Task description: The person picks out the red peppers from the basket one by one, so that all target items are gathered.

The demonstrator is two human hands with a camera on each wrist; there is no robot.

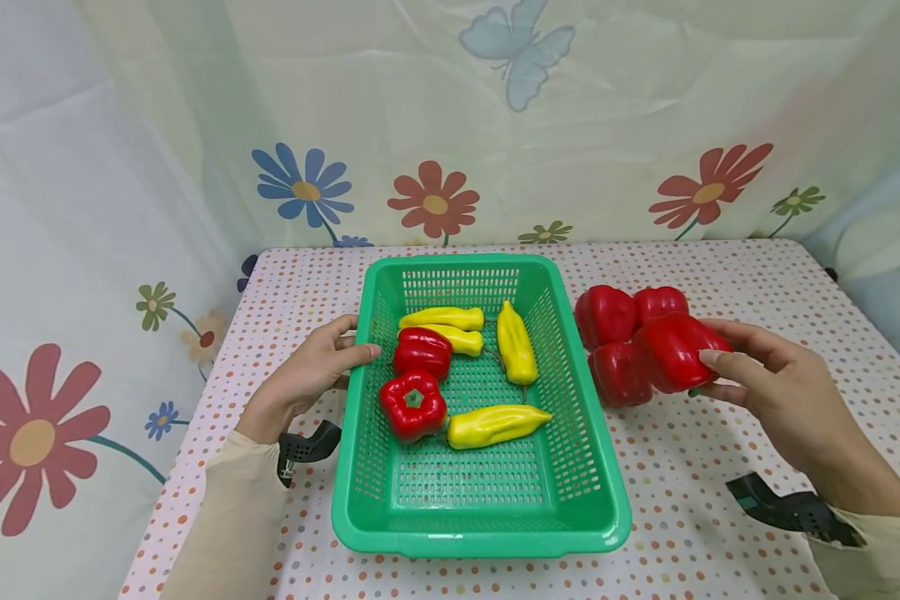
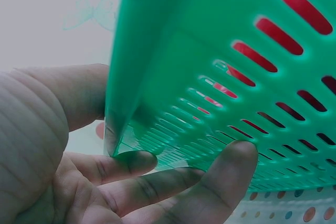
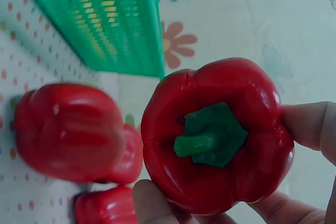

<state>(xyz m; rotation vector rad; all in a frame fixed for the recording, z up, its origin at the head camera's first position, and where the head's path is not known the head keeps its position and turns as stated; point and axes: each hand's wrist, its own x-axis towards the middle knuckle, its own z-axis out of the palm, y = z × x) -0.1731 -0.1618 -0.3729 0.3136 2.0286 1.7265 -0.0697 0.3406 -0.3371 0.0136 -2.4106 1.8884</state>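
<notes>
My left hand (image 1: 311, 367) grips the left rim of a green plastic basket (image 1: 600, 467), thumb over the rim and fingers (image 2: 226, 177) against the slotted outer wall. To the right of the basket, my right hand (image 1: 776, 387) holds a red bell pepper (image 1: 678, 352) between thumb and fingers. Its green stem (image 3: 197, 142) faces the right wrist camera. Beside it, three more red bell peppers (image 1: 605, 317) sit grouped against the basket's right side. Inside the basket lie two red bell peppers (image 1: 412, 404) and several long yellow peppers (image 1: 498, 425).
The table carries a white cloth (image 1: 690, 517) with coloured dots. Behind it hangs a curtain (image 1: 607, 158) printed with flowers and a butterfly. Dark wrist mounts (image 1: 787, 510) sit at both cuffs.
</notes>
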